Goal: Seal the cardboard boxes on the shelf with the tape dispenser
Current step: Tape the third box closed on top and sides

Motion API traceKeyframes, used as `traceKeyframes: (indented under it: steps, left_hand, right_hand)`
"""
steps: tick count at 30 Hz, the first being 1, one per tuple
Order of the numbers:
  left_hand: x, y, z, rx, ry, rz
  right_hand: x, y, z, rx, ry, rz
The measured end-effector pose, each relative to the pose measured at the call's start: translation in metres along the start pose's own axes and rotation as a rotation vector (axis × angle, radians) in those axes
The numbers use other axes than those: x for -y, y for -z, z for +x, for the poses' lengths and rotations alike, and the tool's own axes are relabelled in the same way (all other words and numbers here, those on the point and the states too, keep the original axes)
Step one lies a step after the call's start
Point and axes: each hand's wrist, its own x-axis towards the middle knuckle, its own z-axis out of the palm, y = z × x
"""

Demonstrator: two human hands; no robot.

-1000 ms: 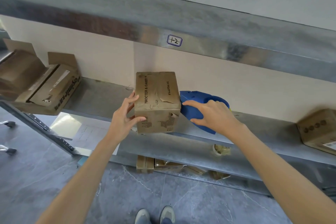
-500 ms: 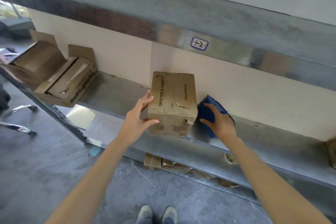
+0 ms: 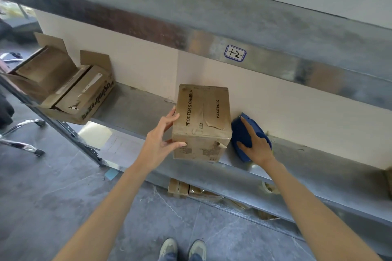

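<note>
Left hand [image 3: 158, 144] spread wide, gripping the near left corner of a brown taped cardboard box [image 3: 203, 116] on a grey metal shelf [image 3: 131, 110], right hand [image 3: 257, 147] flat on a blue plastic tape dispenser [image 3: 240, 131] just right of the box, outer fingers hidden

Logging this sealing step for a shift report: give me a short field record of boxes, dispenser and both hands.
closed box: on the shelf, flaps shut, tape peeling
left hand: holds the closed box's front-left corner
right hand: rests on the tape dispenser
tape dispenser: blue, beside the closed box's right side
open boxes: far left, flaps up
</note>
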Motion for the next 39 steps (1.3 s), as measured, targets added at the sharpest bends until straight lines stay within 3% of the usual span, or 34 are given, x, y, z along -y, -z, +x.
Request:
traceKeyframes:
  steps: [9,16,20,23,34,39]
  left_hand:
    - [0.0,0.002,0.0,0.001,0.002,0.017]
    - [-0.006,0.004,0.002,0.009,0.003,0.053]
    - [-0.009,0.011,0.008,0.012,-0.041,0.221]
    - [-0.015,0.01,0.009,0.014,-0.086,0.282]
    - [-0.017,0.013,0.011,0.03,-0.105,0.228]
    - [-0.023,-0.012,0.011,-0.192,-0.087,0.227]
  right_hand:
    - [0.001,0.026,-0.025,-0.028,-0.007,-0.082]
    - [0.051,0.058,-0.05,-0.198,0.342,0.13]
    - [0.089,0.057,-0.056,-0.149,0.461,0.177]
    - [0.097,0.047,-0.047,-0.086,0.465,0.093]
    - [0.089,0.037,-0.037,-0.136,0.448,0.182]
    - [0.11,0.021,-0.042,-0.346,0.393,0.167]
